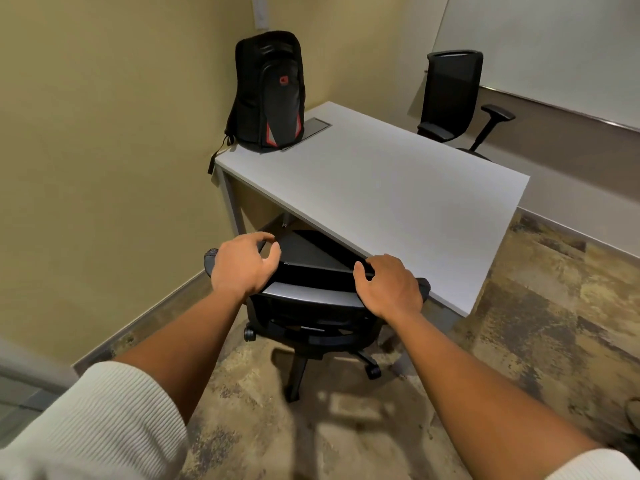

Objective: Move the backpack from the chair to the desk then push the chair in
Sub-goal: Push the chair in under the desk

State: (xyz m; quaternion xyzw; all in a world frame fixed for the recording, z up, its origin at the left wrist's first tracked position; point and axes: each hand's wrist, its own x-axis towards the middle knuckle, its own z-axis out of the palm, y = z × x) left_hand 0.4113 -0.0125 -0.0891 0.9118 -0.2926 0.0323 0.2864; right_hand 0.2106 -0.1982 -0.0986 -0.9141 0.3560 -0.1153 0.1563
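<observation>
A black backpack (268,91) with red trim stands upright on the far left corner of the white desk (398,202), against the wall. A black office chair (311,306) sits at the desk's near edge, its seat partly under the desktop. My left hand (242,263) rests on the left end of the chair's backrest top, fingers curled loosely over it. My right hand (389,285) lies on the right end of the same backrest, fingers hooked over its front edge.
A second black office chair (453,95) stands beyond the desk's far side by the whiteboard wall. A yellow wall runs along the left. A grey cable hatch (313,126) is set in the desktop beside the backpack. Patterned carpet (536,323) covers the floor.
</observation>
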